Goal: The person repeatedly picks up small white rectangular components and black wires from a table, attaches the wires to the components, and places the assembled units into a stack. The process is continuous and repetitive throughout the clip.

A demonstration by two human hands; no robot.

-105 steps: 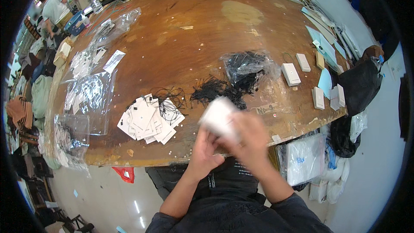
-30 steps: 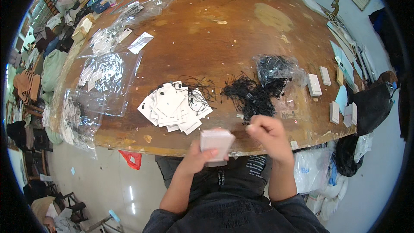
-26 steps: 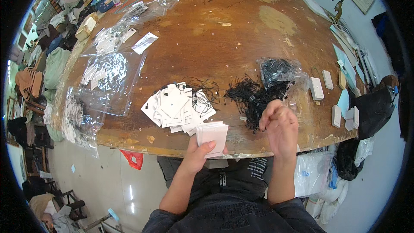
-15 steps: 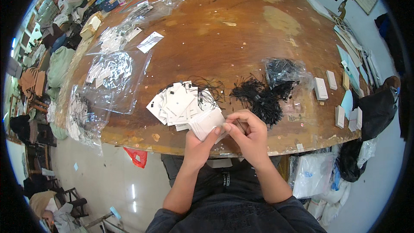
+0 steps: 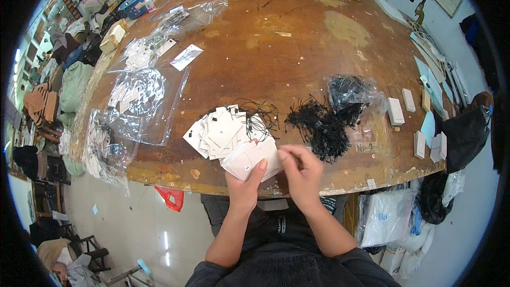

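My left hand [image 5: 243, 190] grips a stack of white hang tags [image 5: 248, 160] near the table's front edge, its thumb across the top card. At the stack's right side, my right hand [image 5: 304, 179] has thumb and fingertips pinched together; what is between them is too small to make out. Just beyond the stack lies a loose pile of white tags [image 5: 219, 132] with black strings attached, some strings trailing right. A tangled bundle of black hang-tag strings [image 5: 321, 133] sits beyond my right hand, partly against a clear plastic bag [image 5: 350, 87] of more strings.
Clear plastic bags [image 5: 154, 103] with white tags cover the left of the brown wooden table [image 5: 255, 53]. Small white boxes [image 5: 394, 111] stand at the right. A red plastic bag [image 5: 169, 197] hangs below the front edge, and wrapped packages [image 5: 385, 217] are stacked under the table.
The stack has tilted flatter and shows more of its top card, with my left thumb now over it. My right hand has shifted slightly down, still beside the stack's edge.
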